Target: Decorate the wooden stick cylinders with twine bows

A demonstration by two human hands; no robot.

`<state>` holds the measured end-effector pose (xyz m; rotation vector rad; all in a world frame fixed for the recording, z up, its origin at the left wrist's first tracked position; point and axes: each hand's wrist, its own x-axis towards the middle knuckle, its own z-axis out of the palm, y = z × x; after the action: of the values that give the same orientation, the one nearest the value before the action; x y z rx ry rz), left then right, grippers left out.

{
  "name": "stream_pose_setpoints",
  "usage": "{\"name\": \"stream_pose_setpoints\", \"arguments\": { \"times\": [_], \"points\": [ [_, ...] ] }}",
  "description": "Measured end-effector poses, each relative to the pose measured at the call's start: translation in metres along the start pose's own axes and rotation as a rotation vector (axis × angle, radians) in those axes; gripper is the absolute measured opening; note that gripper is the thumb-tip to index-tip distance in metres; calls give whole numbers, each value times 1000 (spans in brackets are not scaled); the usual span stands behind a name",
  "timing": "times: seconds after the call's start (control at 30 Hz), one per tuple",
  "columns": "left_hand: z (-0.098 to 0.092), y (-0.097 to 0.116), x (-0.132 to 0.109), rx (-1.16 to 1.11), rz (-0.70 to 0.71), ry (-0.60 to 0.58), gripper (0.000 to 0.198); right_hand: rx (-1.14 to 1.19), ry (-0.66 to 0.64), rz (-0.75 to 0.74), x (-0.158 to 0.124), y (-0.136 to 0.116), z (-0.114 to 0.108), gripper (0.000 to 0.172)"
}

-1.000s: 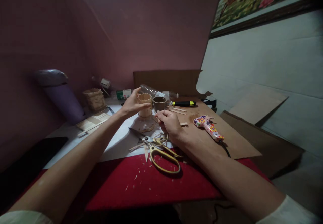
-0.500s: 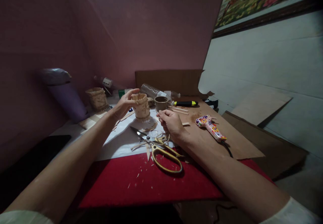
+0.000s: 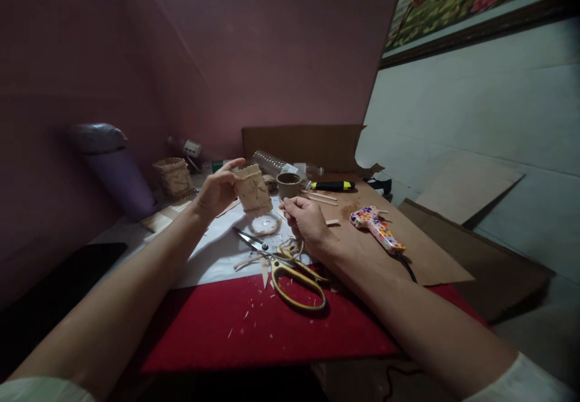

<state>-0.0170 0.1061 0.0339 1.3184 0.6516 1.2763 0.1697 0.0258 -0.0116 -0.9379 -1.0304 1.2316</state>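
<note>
My left hand (image 3: 218, 191) is closed on a small beige wooden cup (image 3: 254, 191) with a scalloped rim and a raised decoration on its side. The cup is tilted above a round, pale-rimmed disc (image 3: 266, 225) on the white sheet. My right hand (image 3: 308, 220) is pinched, thumb against forefinger, just right of the cup; what it holds, if anything, I cannot make out. A pair of scissors with yellow handles (image 3: 299, 290) lies with its blades apart below both hands. Twine scraps (image 3: 290, 249) lie under the right hand.
A flower-patterned glue gun (image 3: 378, 230) lies on brown cardboard (image 3: 430, 266) at right. Behind are a brown pot (image 3: 289, 187), a black and yellow cutter (image 3: 333, 185), clear plastic bottles (image 3: 269, 161) and flat sticks. A second decorated cup (image 3: 173, 178) stands at left. Red cloth (image 3: 203, 329) covers the front.
My left hand has lifted the cup off the disc and tilted it, uncovering the disc's middle. My right hand has stayed almost in place, still pinched.
</note>
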Motion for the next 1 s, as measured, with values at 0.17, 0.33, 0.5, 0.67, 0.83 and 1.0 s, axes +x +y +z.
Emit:
{"name": "stream_pose_setpoints", "arguments": {
  "times": [0.17,0.33,0.5,0.67,0.83,1.0],
  "points": [
    [-3,-2,-1,-27,-7,25,48,-2,1,0,0,0,0,25],
    [3,-8,2,92,95,165,63,4,9,8,0,-2,1,23],
    [5,-17,6,230,171,206,79,7,10,10,0,-2,1,24],
    [7,-26,3,578,259,206,103,17,8,2,1,-2,1,26],
    [3,-20,-1,624,211,158,98,13,5,-6,1,-3,0,24],
    [-4,-19,5,380,104,38,99,-13,14,-11,0,-2,-1,26]
  ]
}}
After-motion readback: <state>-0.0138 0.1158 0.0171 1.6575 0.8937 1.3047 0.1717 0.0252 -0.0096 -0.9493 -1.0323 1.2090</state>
